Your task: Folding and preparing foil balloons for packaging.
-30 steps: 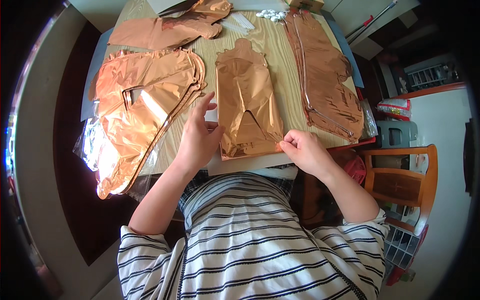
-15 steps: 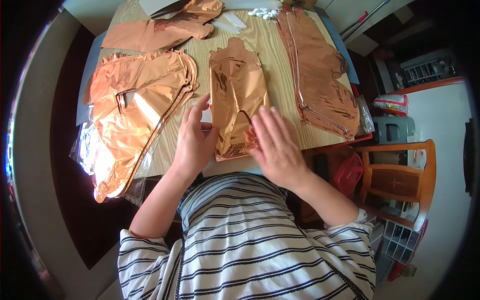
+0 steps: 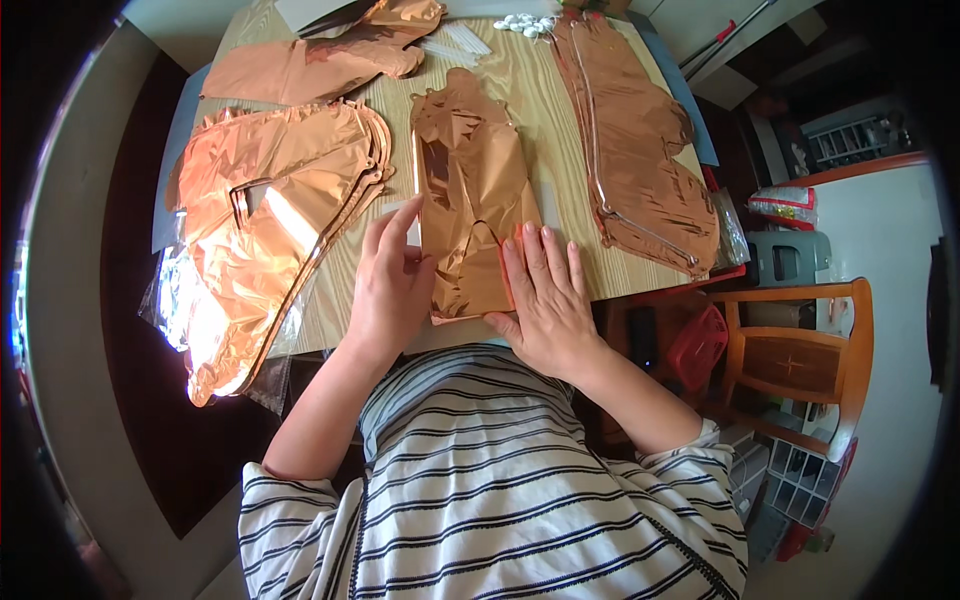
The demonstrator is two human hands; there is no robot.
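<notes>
In front of me on the table lies a folded rose-gold foil balloon, long and narrow, with a rounded tab at its far end. A pale sheet peeks out from beneath it. My right hand lies flat along the balloon's right near edge, fingers stretched out. On the other side, my left hand rests with bent fingers at the balloon's left edge, its fingertips touching or close to it. Nothing shows in that hand's grip, though part of its fingers is hidden.
A stack of flat foil balloons lies at left, overhanging the near edge. Another pile covers the right side. More foil, clear straws and small white pieces lie at the back. A wooden chair stands right of the table.
My right hand has come down flat onto the balloon's right edge, and the raised foil there now lies smoother. The balloon has shifted slightly away and left. My left hand stays nearly in place.
</notes>
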